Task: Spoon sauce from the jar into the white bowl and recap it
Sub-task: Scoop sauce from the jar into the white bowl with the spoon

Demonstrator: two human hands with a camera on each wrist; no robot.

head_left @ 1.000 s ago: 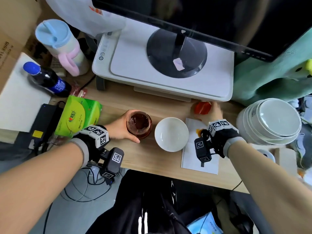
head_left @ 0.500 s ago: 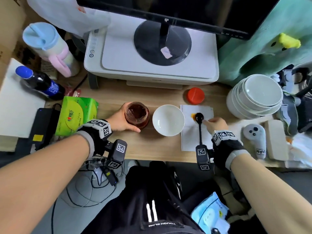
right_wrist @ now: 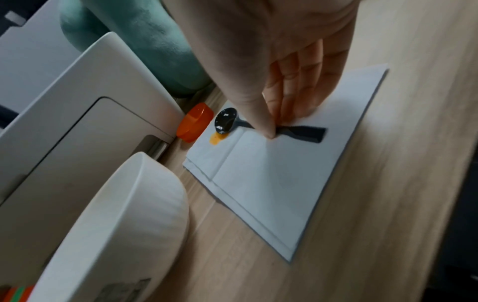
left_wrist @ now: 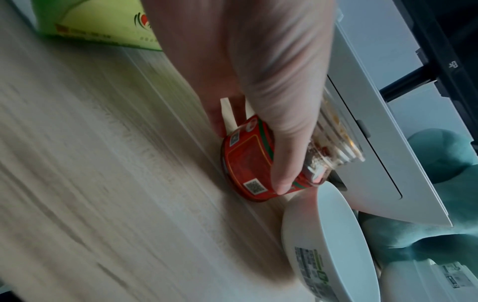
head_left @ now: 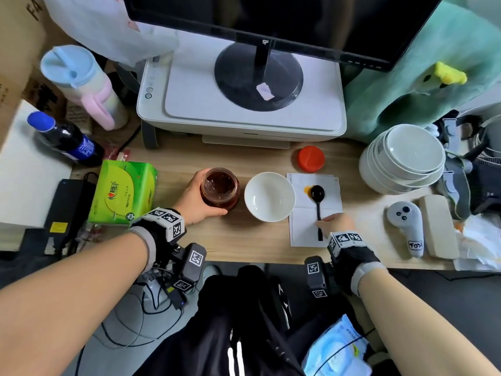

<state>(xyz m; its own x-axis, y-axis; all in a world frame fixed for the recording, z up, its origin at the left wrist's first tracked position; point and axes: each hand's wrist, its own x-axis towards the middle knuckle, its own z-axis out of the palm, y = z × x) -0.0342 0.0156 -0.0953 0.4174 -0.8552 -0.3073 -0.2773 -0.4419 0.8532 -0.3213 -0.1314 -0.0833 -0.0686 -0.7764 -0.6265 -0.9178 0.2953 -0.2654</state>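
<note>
An open glass jar (head_left: 220, 187) of red sauce stands on the wooden desk, and my left hand (head_left: 208, 198) grips its side. In the left wrist view my thumb lies across the jar's red label (left_wrist: 245, 163). The empty white bowl (head_left: 269, 196) sits just right of the jar. A black spoon (head_left: 317, 202) lies on a white napkin (head_left: 303, 232) beside the bowl. My right hand (head_left: 322, 222) pinches the spoon's handle (right_wrist: 302, 131) between thumb and fingers. The red cap (head_left: 311, 158) lies on the desk behind the napkin, apart from both hands.
A white printer (head_left: 189, 109) carrying a monitor stand blocks the back of the desk. Stacked white bowls (head_left: 404, 158) stand at the right, with a game controller (head_left: 406, 226) nearer me. A green tissue pack (head_left: 123, 191) and a cola bottle (head_left: 65, 139) are on the left. An orange stain (head_left: 307, 189) marks the napkin.
My right hand left the red cap at the back of the desk and came down to the spoon's handle. The left hand stayed on the jar.
</note>
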